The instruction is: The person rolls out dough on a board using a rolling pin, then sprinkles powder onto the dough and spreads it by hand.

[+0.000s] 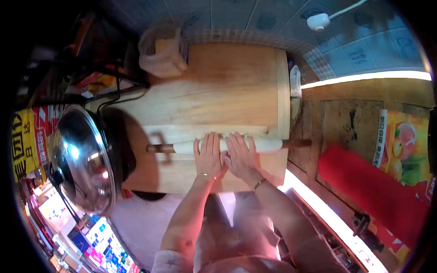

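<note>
White dough (pixel 269 145), smooth and pale, lies wrapped around the middle of a dark wooden rolling pin (pixel 160 148), which rests crosswise near the front of a light wooden board (pixel 223 93). Left hand (pixel 209 152) and right hand (pixel 240 154) lie side by side on top of it — palms down, fingers stretched forward over the dough rather than curled tight, thumbs meeting in the middle. Brown ends of the pin show on both sides, the right one reaching past the board's edge. A thin bracelet (pixel 207 175) circles the left wrist, a darker band (pixel 260 184) the right. Near the board's left side stands a shiny domed lid (pixel 84 159); at the back left corner sits a bag-lined container (pixel 161 61) — well apart from the hands.
</note>
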`<state>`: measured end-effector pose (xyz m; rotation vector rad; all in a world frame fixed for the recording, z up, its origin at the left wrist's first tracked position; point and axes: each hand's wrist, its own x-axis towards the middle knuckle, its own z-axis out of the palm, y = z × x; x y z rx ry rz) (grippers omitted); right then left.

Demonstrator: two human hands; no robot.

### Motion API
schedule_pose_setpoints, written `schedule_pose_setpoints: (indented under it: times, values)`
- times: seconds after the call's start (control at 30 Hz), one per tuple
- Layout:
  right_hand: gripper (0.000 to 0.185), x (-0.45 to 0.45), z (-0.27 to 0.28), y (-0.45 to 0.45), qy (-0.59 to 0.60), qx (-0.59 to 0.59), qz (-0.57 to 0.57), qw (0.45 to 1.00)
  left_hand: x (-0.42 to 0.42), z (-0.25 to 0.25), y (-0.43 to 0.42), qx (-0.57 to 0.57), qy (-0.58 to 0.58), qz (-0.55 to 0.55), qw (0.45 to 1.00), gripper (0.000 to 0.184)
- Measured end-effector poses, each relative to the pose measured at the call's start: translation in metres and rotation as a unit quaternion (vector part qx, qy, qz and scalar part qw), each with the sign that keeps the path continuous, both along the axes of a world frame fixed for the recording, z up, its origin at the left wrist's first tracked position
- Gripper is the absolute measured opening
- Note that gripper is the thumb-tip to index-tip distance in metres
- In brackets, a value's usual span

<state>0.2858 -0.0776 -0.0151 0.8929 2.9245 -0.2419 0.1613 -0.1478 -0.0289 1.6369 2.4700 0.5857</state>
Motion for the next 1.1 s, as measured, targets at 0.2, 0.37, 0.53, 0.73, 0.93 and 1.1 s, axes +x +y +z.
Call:
schedule_pose_setpoints:
  times: [0.2, 0.37, 0.53, 0.73, 0.93, 1.1]
  values:
    - [0.049, -0.074, 0.005, 0.124, 0.120, 0.137, 0.015, 0.983, -0.063, 0.022, 0.113, -0.076, 0.118, -0.005, 0.990, 0.051]
    - [0.051, -0.023, -0.015, 0.099, 0.120, 0.077, -0.041, 0.989, -0.033, -0.016, 0.062, 0.094, 0.086, 0.008, 0.992, 0.043]
    - [0.026, -0.068, -0.010, 0.141, 0.136, 0.082, -0.097, 0.982, -0.076, 0.016, 0.131, -0.177, 0.098, -0.029, 0.979, 0.027]
    - [0.029, 0.025, -0.021, -0.003, 0.138, 0.105, -0.099, 0.980, 0.004, -0.012, -0.024, -0.008, 0.170, -0.046, 0.984, 0.034]
    - [0.044, 0.035, 0.009, -0.014, 0.017, 0.038, -0.061, 0.997, 0.020, 0.002, -0.036, -0.070, 0.094, -0.070, 0.991, 0.043]
    - [0.045, 0.002, -0.063, 0.014, -0.110, 0.434, 0.047, 0.893, 0.013, 0.004, 0.014, -0.085, 0.138, -0.056, 0.985, 0.035]
